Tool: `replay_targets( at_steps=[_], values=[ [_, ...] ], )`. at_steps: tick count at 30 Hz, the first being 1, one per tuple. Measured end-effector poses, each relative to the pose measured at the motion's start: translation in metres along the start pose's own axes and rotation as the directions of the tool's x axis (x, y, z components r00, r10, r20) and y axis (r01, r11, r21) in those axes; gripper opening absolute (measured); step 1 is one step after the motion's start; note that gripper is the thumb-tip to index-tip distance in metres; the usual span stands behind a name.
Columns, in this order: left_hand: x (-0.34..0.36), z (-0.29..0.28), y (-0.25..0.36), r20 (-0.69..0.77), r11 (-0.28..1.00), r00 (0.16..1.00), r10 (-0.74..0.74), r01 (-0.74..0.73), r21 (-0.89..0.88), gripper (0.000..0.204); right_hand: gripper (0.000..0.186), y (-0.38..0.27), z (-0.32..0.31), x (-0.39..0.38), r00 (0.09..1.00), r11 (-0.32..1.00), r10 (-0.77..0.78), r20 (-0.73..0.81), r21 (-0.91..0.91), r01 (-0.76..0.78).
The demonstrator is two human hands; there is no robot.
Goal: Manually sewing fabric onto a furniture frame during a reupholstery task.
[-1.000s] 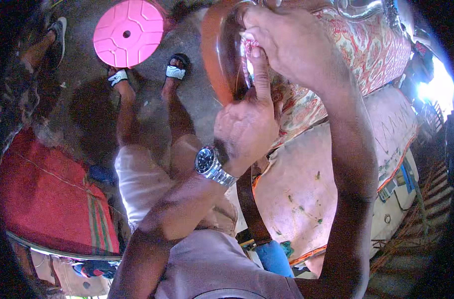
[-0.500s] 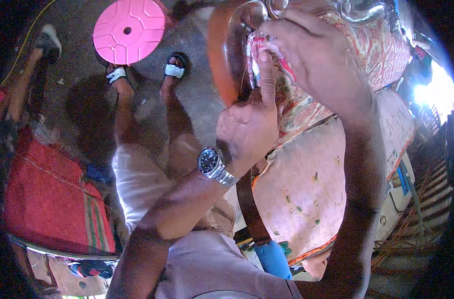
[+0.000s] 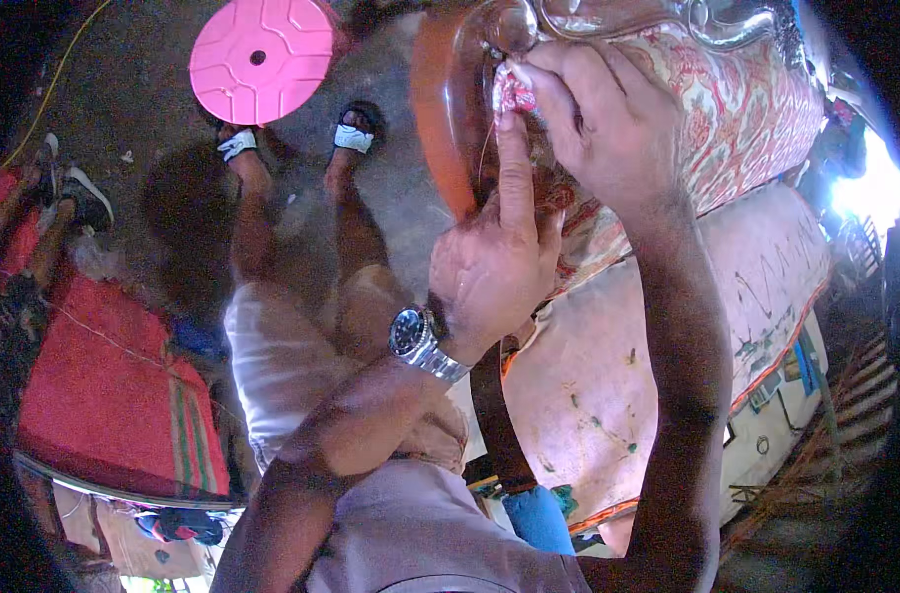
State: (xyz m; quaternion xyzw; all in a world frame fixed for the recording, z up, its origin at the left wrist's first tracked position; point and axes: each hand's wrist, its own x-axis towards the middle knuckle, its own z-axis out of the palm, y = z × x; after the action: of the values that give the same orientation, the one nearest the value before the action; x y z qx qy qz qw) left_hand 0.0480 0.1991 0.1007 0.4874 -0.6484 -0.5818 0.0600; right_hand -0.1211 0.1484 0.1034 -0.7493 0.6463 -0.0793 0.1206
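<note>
Red-and-white patterned cloth wad [image 3: 517,95] is in front of you, between your hands, at the inner edge of the glossy brown wood frame [image 3: 435,109]. Can't tell whether it touches the wood; your fingers cover that spot.

Right hand [image 3: 618,128]: thumb and fingers clamped on the cloth. Left hand [image 3: 490,267]: one digit straight, tip against the cloth's lower end, the rest curled. Can't tell if those curled fingers grip anything.

Main risk, my read: slip. Only a little cloth shows past your right-hand pinch, so a sideways tug could pull it free or bunch it. Second: pinch. Your left fingertip sits just below the right thumb, close to the frame; a sudden push could jam it against the wood.

Wood looks polished. Steel-band wristwatch [image 3: 410,333] is on your left wrist, clear of the frame; if that wrist swings up against it, expect a scratch.

Just right: red-and-cream paisley upholstery [image 3: 712,109], partly under your right hand. Dirty fingers could mark it. Nearer you, the pale pink fabric panel [image 3: 588,376] with orange edging already has dark spots; a dragging forearm could ruck it.

Farther out: pink round stool top [image 3: 277,89] by your sandalled feet. Stepping forward could knock it.
</note>
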Motion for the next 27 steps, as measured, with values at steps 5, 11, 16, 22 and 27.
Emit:
replay_targets(
  at_steps=[5, 11, 16, 22, 27],
  values=[
    [0.006, -0.001, 0.002, 0.089, 0.997, 0.996, 0.003, -0.009, 0.071, 0.099, 0.014, 0.004, 0.008, 0.000, 0.991, 1.000, -0.019, -0.132, 0.018, 0.022],
    [0.009, -0.007, 0.004, 0.171, 0.983, 0.985, -0.033, 0.001, 0.183, 0.101, 0.017, 0.000, 0.004, -0.002, 0.998, 0.997, 0.033, -0.053, -0.072, -0.037],
    [0.008, -0.001, -0.001, 0.118, 0.983, 0.993, 0.019, -0.040, 0.178, 0.105, 0.014, 0.002, -0.001, 0.006, 0.999, 1.000, 0.005, -0.045, 0.027, -0.004],
    [0.010, -0.007, 0.006, 0.192, 0.969, 0.978, -0.076, 0.027, 0.245, 0.104, 0.011, -0.003, -0.014, 0.023, 0.977, 0.997, 0.045, 0.207, 0.057, -0.058],
    [0.010, -0.005, 0.002, 0.177, 0.971, 0.983, -0.054, 0.010, 0.238, 0.106, 0.012, 0.000, -0.018, 0.024, 0.969, 0.999, -0.003, 0.249, 0.033, -0.006]
  ],
)
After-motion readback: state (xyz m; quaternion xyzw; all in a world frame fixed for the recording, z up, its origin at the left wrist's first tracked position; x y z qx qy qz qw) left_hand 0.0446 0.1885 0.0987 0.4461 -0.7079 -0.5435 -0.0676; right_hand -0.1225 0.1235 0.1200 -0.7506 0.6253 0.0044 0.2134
